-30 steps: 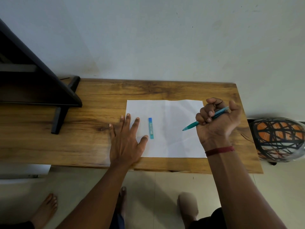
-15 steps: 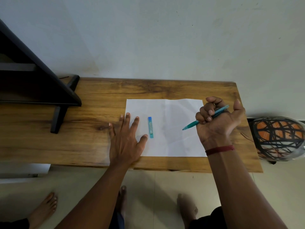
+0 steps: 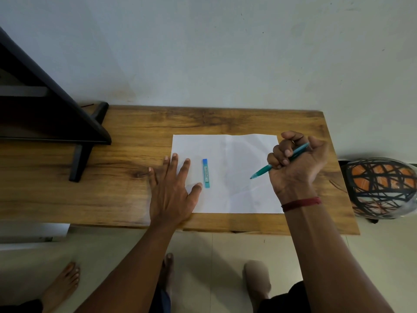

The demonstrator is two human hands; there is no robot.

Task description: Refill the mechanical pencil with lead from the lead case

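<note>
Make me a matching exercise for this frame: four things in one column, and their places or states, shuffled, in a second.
Things:
1. slim blue plastic lead case
2. teal mechanical pencil
3. left hand
4. white sheet of paper

Places or states:
A. gripped in the fisted right hand, tip pointing down and left
B. spread flat, palm down, across the paper's left edge
C. lying alone on the paper, just right of the thumb
D. spread flat on the brown wooden table

Pairs: 1-C, 2-A, 3-B, 4-D
</note>
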